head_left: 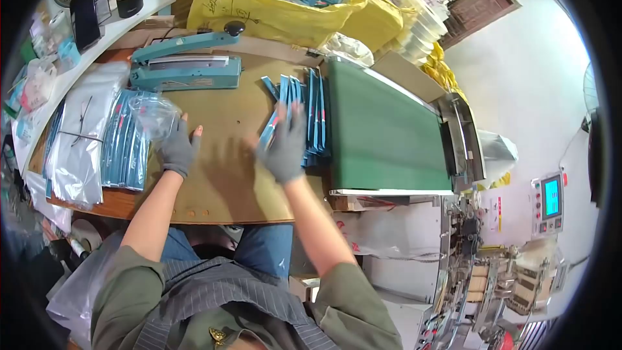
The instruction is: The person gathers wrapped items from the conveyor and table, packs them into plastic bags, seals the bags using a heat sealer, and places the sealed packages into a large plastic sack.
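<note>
My left hand, in a grey fingerless glove, is at the left of the brown work board, thumb and index finger apart. A crumpled clear plastic bag touches its fingers; whether any finger grips it is hidden. Beside it lies a stack of slim blue packets. My right hand, gloved alike and blurred by motion, reaches over a loose row of slim blue packets with its fingers spread. The packets' lower ends lie partly behind this hand.
A teal bag sealer stands at the back of the board. Right of the packets is a green conveyor belt. Tied clear bags lie at far left. A yellow sack holds more blue packets behind. Machinery stands at right.
</note>
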Demonstrator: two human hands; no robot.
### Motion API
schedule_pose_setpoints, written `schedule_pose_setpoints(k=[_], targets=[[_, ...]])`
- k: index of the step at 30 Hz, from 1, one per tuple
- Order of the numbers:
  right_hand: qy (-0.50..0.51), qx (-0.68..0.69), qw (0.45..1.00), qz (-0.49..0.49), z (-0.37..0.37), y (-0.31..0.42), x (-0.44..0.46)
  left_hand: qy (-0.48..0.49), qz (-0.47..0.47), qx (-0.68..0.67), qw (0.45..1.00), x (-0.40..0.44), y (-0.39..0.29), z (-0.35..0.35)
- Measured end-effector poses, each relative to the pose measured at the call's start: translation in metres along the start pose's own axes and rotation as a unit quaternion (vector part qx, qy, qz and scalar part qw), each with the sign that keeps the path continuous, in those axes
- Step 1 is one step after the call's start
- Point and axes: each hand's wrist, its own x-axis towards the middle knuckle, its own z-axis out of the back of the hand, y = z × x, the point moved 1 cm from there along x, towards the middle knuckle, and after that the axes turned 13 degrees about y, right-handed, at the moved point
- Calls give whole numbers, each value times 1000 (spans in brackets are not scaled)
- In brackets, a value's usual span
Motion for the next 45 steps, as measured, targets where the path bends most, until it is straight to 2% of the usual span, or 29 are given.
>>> schedule_pose_setpoints(k=[2,3,5,7,9,11,12,13,15,16,17,18,21,22,23,25,26,27,29,31,32,33,35,37,39,41,42,43,45], targets=[[42,-67,987,-136,-8,-63,52,12,3,8,1000,0,-10,12],[83,-78,966,-232,-15,-94,68,52,35,-72,995,3,-19,19],[217,18,897,-385,-27,-131,75,96,72,-148,982,10,-36,16],[220,14,902,-371,-31,-120,79,105,39,-319,941,29,-52,-4],[222,4,908,-355,-34,-123,82,167,91,-413,891,48,-84,-16],[169,76,882,-433,-31,-142,76,162,101,-395,899,61,-109,-32],[153,146,838,-504,-38,-149,69,152,102,-377,908,66,-118,-36],[155,148,836,-505,-45,-154,66,154,103,-375,908,74,-124,-37],[216,131,880,-401,-38,-119,68,306,74,-632,709,79,-135,-36],[254,199,870,-374,-41,-98,65,286,99,-656,691,74,-143,-34],[295,316,833,-347,-61,-99,56,263,125,-679,675,68,-149,-29],[274,412,800,-339,-56,-82,51,273,150,-735,602,61,-150,4],[276,663,615,-326,-67,-54,34,294,139,-674,664,45,-117,7],[251,717,573,-307,-74,-44,30,304,104,-743,587,38,-111,18],[223,766,529,-289,-77,-32,25,294,111,-741,593,30,-107,34],[226,765,550,-246,-67,-9,23,175,-26,-673,719,21,-101,67],[165,745,625,-164,-43,13,26,159,-79,-707,685,15,-99,88],[101,713,689,-83,-18,33,27,153,-74,-705,688,9,-93,100],[65,667,742,2,12,58,27,152,-160,-643,733,-6,-79,122],[207,620,757,10,31,63,22,203,-141,-617,747,-18,-63,140],[271,569,776,21,35,66,22,189,-201,-587,761,-21,-54,141],[275,569,775,23,36,75,19,175,-261,-553,772,-27,-48,142],[171,642,746,43,40,102,10,160,-259,-551,777,-44,-50,142],[148,707,690,-40,41,129,-4,214,-239,-591,740,-58,-52,149],[130,685,706,-127,57,160,-16,232,-228,-611,722,-72,-44,154],[146,663,733,-39,69,176,-25,305,-165,-719,603,-101,-31,156],[160,639,753,13,78,183,-24,276,-176,-760,561,-112,-31,161],[175,555,811,64,73,180,-18,273,-168,-764,561,-128,-31,154],[465,602,649,-14,53,167,-13,400,-19,-887,228,-164,-37,133]])
